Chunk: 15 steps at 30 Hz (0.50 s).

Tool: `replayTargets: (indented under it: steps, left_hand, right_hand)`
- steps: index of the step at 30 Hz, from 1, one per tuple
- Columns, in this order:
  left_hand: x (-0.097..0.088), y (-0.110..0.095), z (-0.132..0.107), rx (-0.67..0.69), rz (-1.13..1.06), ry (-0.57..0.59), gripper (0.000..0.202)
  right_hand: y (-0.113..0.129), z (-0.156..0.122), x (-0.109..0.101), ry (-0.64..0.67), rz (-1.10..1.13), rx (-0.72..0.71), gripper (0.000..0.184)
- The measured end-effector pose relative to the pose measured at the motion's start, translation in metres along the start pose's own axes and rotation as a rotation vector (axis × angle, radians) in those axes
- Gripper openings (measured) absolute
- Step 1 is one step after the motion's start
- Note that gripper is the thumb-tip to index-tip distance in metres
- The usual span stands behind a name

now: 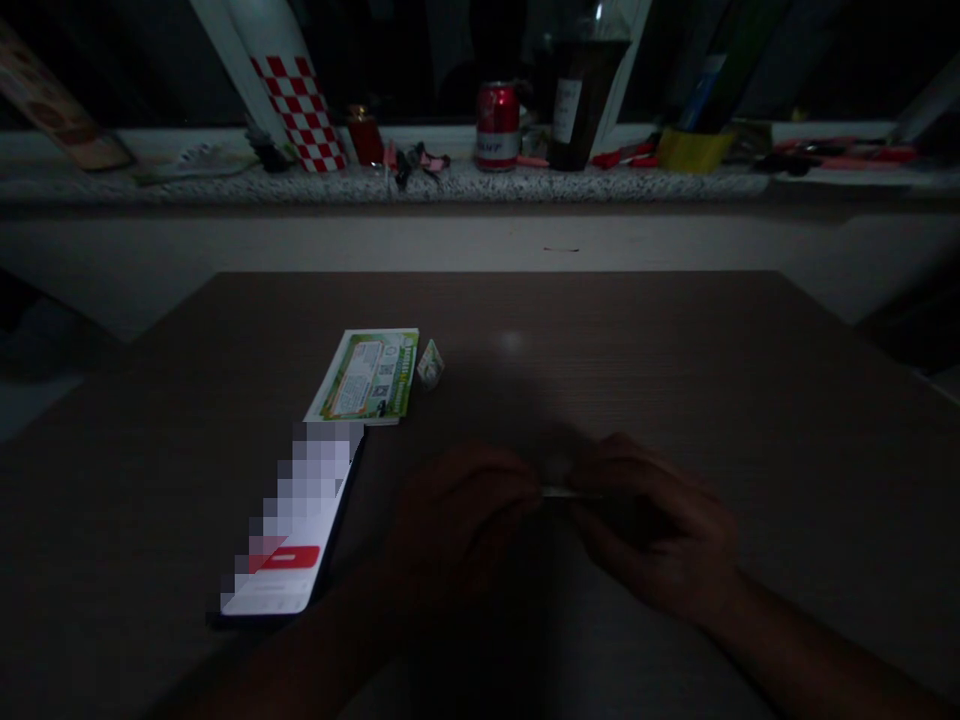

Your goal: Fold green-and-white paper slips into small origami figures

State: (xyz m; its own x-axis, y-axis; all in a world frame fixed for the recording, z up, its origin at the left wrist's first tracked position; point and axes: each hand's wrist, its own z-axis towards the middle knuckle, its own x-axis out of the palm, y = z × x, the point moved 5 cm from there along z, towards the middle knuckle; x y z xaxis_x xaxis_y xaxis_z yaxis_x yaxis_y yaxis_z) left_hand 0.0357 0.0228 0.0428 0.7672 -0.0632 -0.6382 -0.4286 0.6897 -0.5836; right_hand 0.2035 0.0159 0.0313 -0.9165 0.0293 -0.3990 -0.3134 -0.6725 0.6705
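Between my two hands is a small, thin, pale piece (559,492), seen nearly edge-on; the dim light hides what kind of thing it is. The fingertips of my left hand (469,510) pinch its left end. My right hand (660,530) has thumb and fingers closed on its right end. Left of my hands lies a lit phone (292,535), its screen partly pixelated, with a red button showing. Beyond the phone rests a green and white printed booklet or packet (364,375). Beside that is a small folded printed scrap (430,365).
Under everything is a brown wood-grain table (637,320). Past its far edge, a speckled stone sill (420,185) carries a red can (497,125), a dark bottle (585,100), a red-and-white checkered bottle (304,110), a yellow container (694,150) and other small items.
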Motion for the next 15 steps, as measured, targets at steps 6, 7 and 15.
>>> replayTargets:
  steps: [6, 7, 15]
  left_hand:
    - [0.007, -0.010, -0.007, 0.159, 0.042, -0.007, 0.013]
    - [0.007, -0.010, -0.007, 0.167, 0.048, -0.017, 0.013]
    - [0.003, -0.010, 0.000, 0.131, 0.018, -0.032, 0.006]
  right_hand:
    - [0.012, 0.004, 0.003, 0.027, -0.002, -0.217, 0.021]
    - [0.013, 0.004, 0.003, 0.020, -0.001, -0.229, 0.021]
    - [0.012, 0.004, 0.001, -0.004, -0.007, -0.243, 0.020]
